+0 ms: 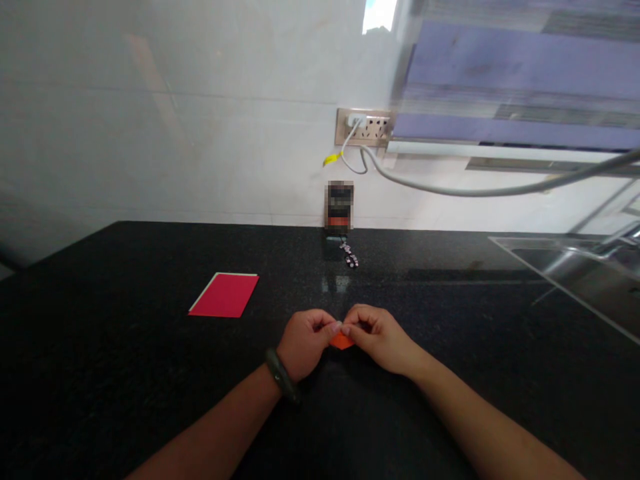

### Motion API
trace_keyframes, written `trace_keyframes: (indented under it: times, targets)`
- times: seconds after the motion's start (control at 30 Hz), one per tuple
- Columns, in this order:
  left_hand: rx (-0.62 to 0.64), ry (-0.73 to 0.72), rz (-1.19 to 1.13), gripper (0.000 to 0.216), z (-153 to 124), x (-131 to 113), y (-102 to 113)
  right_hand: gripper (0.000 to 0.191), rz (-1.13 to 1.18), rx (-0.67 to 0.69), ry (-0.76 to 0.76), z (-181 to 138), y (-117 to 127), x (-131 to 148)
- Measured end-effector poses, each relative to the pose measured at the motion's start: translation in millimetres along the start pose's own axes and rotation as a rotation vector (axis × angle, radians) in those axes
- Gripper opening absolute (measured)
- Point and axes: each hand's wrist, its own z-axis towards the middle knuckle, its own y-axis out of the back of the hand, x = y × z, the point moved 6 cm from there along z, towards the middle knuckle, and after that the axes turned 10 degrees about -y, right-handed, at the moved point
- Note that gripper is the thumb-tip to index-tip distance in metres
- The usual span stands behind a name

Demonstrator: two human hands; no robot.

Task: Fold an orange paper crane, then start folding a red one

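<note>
A small piece of folded orange paper point(342, 341) is pinched between both hands, low over the black countertop. My left hand point(306, 343), with a dark bangle on its wrist, grips the paper's left side between thumb and forefinger. From the other side my right hand point(379, 339) pinches it the same way, and the two thumb tips nearly meet at its upper edge. Fingers cover much of the orange paper, so its full shape is hidden. Off to the left lies a flat stack of square paper point(225, 296), red on top with a white edge showing.
A phone point(339, 207) with a beaded strap point(351, 257) leans against the wall at the back. Above it, a white cable point(440, 189) runs from the wall socket point(363, 128) to the right. The steel sink point(545, 257) is set into the counter point(125, 373) at right.
</note>
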Motion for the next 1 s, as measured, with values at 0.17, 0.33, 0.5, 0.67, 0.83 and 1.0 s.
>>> trace_keyframes:
  times: [0.17,0.33,0.5,0.67,0.83,1.0]
  targets:
    - [0.008,-0.031,-0.026,0.018,-1,-4,0,0.014,0.018,0.007,0.029,-1,1,5]
    - [0.024,-0.068,-0.062,0.017,-2,-13,1,0.018,0.064,-0.022,0.087,-6,3,15]
    - [-0.023,0.015,-0.119,0.02,-2,-7,1,0.017,0.011,-0.063,0.117,-5,2,16]
    - [-0.063,0.159,-0.213,0.02,-2,9,-2,0.03,-0.258,-0.224,0.376,-13,9,28]
    - [-0.055,0.203,-0.251,0.019,-2,10,-3,0.015,-0.524,-0.11,0.516,-16,-1,34]
    - [-0.083,0.258,-0.29,0.017,-3,9,-1,0.016,-0.609,-0.128,0.552,-16,-5,34]
